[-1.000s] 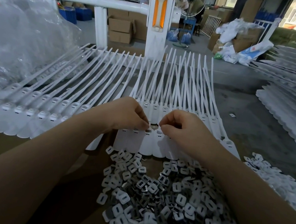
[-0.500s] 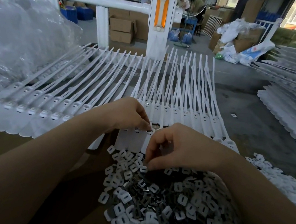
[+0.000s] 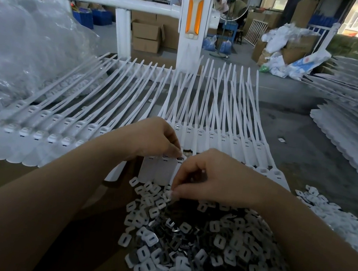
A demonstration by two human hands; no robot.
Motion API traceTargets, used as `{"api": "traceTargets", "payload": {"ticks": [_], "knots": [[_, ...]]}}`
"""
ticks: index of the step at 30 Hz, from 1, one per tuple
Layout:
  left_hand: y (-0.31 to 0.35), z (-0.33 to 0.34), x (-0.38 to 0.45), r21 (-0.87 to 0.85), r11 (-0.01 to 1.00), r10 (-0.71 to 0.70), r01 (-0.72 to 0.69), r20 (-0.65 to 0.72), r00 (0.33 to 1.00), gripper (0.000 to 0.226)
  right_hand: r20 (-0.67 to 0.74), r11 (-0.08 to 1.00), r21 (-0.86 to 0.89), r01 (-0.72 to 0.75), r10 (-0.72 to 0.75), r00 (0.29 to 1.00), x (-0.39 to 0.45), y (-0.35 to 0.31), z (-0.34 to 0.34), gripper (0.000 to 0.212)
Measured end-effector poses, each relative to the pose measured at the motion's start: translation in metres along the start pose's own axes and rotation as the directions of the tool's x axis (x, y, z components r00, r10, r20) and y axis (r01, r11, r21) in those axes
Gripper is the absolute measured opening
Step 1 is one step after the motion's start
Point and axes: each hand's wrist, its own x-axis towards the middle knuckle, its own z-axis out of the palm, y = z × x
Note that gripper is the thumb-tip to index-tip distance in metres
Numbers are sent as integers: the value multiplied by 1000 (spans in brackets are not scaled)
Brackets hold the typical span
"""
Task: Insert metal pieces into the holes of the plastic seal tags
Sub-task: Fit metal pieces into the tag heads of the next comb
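Metal pieces [image 3: 192, 236] are heaped loose below the seal tags [image 3: 163, 168]: small, light, stiff, likely slippery, best pinched by the edges. One is being pinched by right hand [image 3: 212, 183]; tag row is held by left hand [image 3: 154, 138], fingers curled.

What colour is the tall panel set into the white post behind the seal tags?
Orange, on the white post's tall panel; clearest in the head view.

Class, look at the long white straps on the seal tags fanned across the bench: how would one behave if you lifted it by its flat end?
The seal tag straps would probably flop: they already curve and cross. Thin plastic suggests each is light. The left hand rests on the tags, perhaps steadying them.
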Motion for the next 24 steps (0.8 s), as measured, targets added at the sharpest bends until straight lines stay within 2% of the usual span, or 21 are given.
{"api": "traceTargets", "payload": {"ticks": [2,5,8,17,24], "knots": [[1,-4,-1,8,997,76,-76,0,997,3,-126,996,81,-31,41,991,0,3,-3,11],[5,-9,-3,4,986,168,-168,9,986,5,-309,976,203,-76,138,941,1,10,-7,10],[7,-11,-4,-59,983,179,-176,51,983,4,-399,965,231,-123,209,893,2,13,-8,9],[13,-10,-7,-136,961,250,-242,47,967,7,-443,958,177,-224,281,851,5,17,-8,12],[16,-6,-9,-84,970,234,-230,53,971,4,-441,962,152,-228,272,855,6,18,-6,16]]}}
